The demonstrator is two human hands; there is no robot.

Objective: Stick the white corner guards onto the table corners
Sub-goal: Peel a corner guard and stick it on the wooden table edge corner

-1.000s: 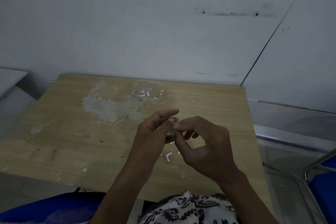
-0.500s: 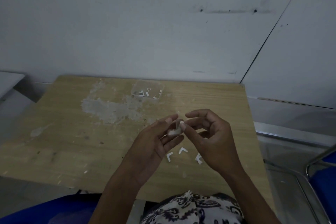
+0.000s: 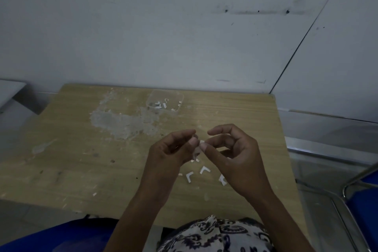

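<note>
No guard is on any table [image 3: 81, 170] corner that I can see; the far right corner, right of frame centre, is bare, so I judge sticking has not begun and I'm at the peeling stage. My left hand [image 3: 169, 153] and right hand [image 3: 235, 155] meet at frame centre, both pinching one small white guard [image 3: 201, 143] between fingertips, lifted above the tabletop. Whether backing is coming off is too small to tell. Three loose guards [image 3: 204, 170] lie on the wood just below my fingers, lower centre, untouched. A clear tray [image 3: 180, 96] with white scraps sits upper centre, well apart from my hands.
</note>
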